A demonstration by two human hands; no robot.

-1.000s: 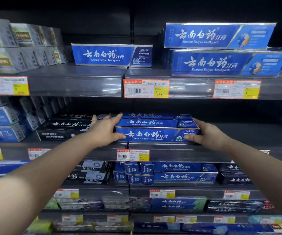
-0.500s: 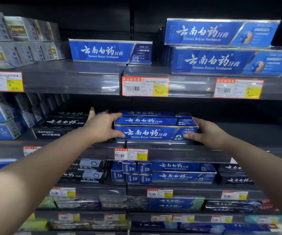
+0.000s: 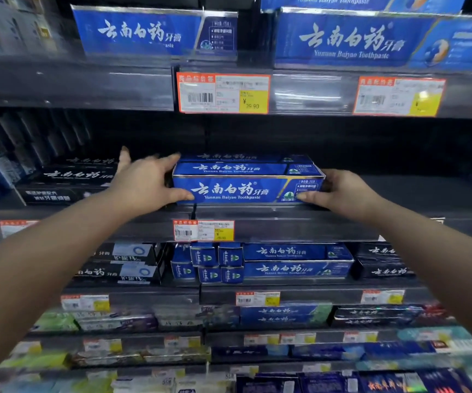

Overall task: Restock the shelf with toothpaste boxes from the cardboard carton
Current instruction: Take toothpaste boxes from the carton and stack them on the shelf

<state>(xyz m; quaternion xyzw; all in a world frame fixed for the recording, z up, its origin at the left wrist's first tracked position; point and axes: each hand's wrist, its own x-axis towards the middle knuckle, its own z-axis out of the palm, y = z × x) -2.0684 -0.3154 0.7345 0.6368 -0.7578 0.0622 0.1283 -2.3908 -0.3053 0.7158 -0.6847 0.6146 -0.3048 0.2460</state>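
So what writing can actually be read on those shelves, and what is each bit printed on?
"Yunnan Baiyao Toothpaste": blue toothpaste box held between left hand and right hand.
"Yunnan Baiyao Toothpaste": big blue box, top shelf right.
"¥ 29.90": orange-edged price tag with yellow patch.
Other tags and lower boxes: too blurred.

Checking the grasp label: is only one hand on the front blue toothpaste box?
No: the left hand holds the front blue toothpaste box at its left end, the right hand at its right end.
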